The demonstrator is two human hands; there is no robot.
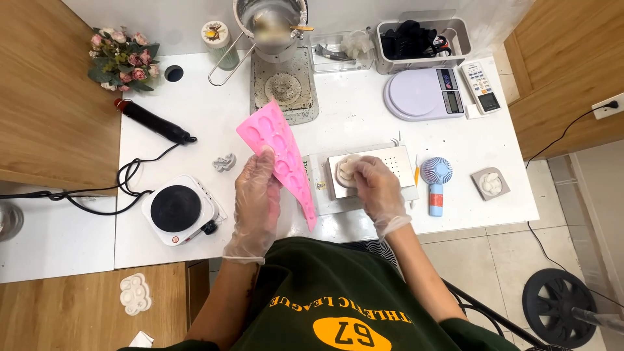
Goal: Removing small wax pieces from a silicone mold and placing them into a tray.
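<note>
Left hand (257,195) grips pink mould (281,156) — right hand (374,185) presses white piece (346,170).

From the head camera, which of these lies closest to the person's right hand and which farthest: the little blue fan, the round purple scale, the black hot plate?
Measured from the right hand:
1. Blue fan, just to its right on the white table.
2. Purple scale, farther up the table, toward the back right.
3. Black hot plate, far on the left, past the left hand.
</note>
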